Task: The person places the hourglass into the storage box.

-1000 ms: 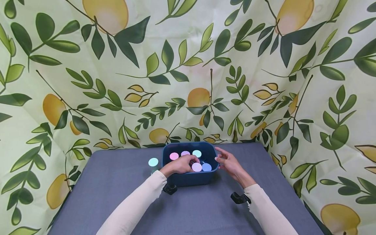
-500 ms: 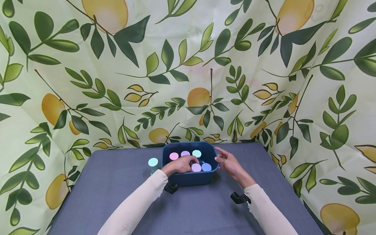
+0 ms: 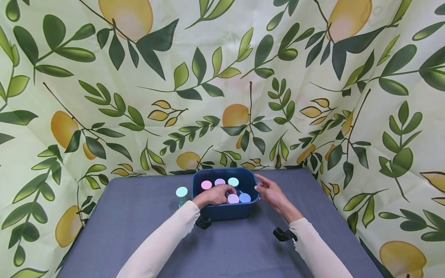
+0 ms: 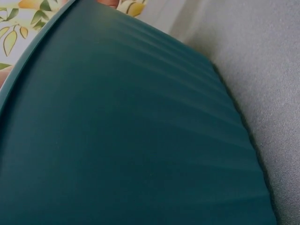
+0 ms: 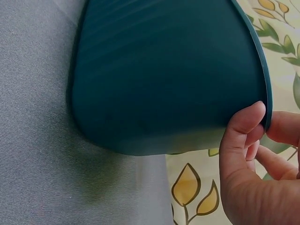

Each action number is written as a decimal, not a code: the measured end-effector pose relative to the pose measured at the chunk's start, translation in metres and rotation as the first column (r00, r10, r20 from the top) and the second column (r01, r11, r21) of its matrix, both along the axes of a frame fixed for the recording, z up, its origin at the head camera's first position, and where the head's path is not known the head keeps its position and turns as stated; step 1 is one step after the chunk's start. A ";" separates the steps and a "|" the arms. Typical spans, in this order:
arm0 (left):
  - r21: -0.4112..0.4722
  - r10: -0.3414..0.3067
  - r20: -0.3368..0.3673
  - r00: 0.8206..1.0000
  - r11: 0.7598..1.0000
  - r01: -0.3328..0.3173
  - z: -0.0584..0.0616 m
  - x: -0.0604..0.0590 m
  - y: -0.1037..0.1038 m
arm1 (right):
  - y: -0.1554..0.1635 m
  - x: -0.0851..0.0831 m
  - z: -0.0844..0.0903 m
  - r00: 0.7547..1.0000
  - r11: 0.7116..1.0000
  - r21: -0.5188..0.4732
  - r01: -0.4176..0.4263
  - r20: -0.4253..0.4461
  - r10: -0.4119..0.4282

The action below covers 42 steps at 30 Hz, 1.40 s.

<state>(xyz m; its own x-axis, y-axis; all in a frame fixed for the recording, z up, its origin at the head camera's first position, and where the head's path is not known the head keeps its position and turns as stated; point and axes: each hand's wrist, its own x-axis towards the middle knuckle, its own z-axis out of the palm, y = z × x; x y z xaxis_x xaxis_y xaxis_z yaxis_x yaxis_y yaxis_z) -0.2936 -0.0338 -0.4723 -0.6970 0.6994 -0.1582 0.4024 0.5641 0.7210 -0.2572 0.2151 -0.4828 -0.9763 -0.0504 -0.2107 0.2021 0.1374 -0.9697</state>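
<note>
Jars with pastel lids sit inside a dark teal bin [image 3: 226, 211] on the grey table [image 3: 139, 239], and the bin is the landmark for everything else. Within it, along the far wall, stand a pink-lidded jar [image 3: 206, 185], a lilac-lidded jar [image 3: 219, 181] and a mint-lidded jar [image 3: 233, 181]; nearer the front wall are a pale purple-lidded jar [image 3: 233, 198] and a blue-lidded jar [image 3: 245, 197]. The left hand [image 3: 212, 195] reaches over the bin's front-left rim, fingers curled down among the jars just beside the pale purple lid; whether it actually grips 1 of them cannot be told. The right hand [image 3: 272, 193] is at the bin's right edge, and the right wrist view shows its thumb and fingers pinching the rim [image 5: 265, 115]. Outside the bin, just to its left, 1 more mint-lidded jar [image 3: 181, 192] stands alone on the table. Behind the bin hangs a lemon-and-leaf backdrop [image 3: 222, 77].
</note>
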 end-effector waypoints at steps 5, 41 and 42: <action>-0.008 -0.008 -0.028 1.000 1.000 0.007 0.000 0.000 -0.001 | -0.001 0.000 0.000 1.000 1.000 -0.006 0.009 0.002 -0.009; 0.240 0.130 -0.071 0.989 0.965 -0.109 0.031 0.028 -0.053 | 0.001 0.000 -0.002 1.000 1.000 0.007 0.006 -0.011 -0.006; 0.238 0.139 -0.067 0.988 0.964 -0.119 0.031 0.029 -0.055 | 0.001 0.000 -0.002 1.000 1.000 0.007 0.007 -0.008 -0.007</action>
